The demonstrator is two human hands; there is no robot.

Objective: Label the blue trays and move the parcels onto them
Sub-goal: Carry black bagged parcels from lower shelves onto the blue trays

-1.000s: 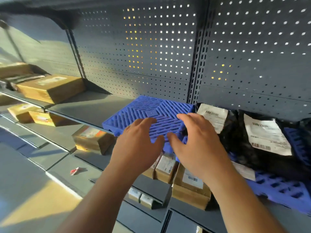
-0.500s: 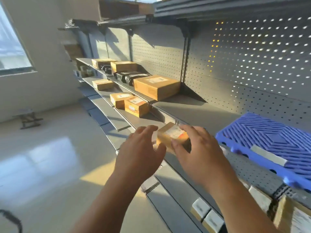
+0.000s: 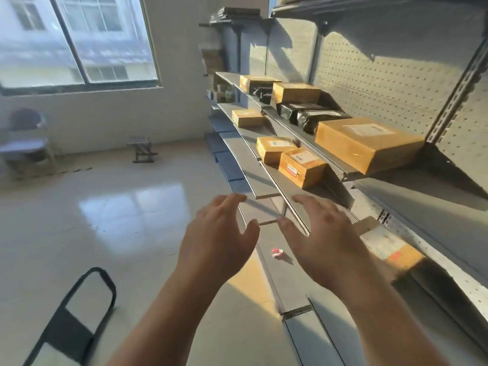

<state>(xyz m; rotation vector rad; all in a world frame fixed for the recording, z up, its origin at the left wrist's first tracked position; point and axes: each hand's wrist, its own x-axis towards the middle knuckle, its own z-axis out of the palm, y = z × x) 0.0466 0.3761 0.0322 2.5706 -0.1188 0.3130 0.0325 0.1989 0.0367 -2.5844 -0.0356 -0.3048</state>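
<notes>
My left hand point(image 3: 219, 239) and my right hand point(image 3: 324, 241) are raised side by side in front of the grey shelving, fingers spread, holding nothing. A large brown parcel point(image 3: 367, 143) lies on the upper shelf to the right. Two smaller brown parcels point(image 3: 301, 166) point(image 3: 274, 149) sit on the shelf below it, just beyond my right hand. A blurred brown parcel point(image 3: 385, 247) lies on a lower shelf right of my right hand. Black bagged parcels point(image 3: 311, 116) lie further back on the upper shelf. No blue tray is in view.
More brown parcels point(image 3: 247, 117) point(image 3: 295, 92) sit further along the shelves point(image 3: 264, 165). A small red scrap point(image 3: 277, 252) lies on a low shelf. A black-framed chair back point(image 3: 71, 323) stands at lower left, a stool point(image 3: 142, 151) and a chair point(image 3: 23, 138) by the far wall.
The view has swung left along the shelving; the blue trays have left the frame. My hands stayed raised and empty, and the small parcel between them half a second ago now lies right of them.
</notes>
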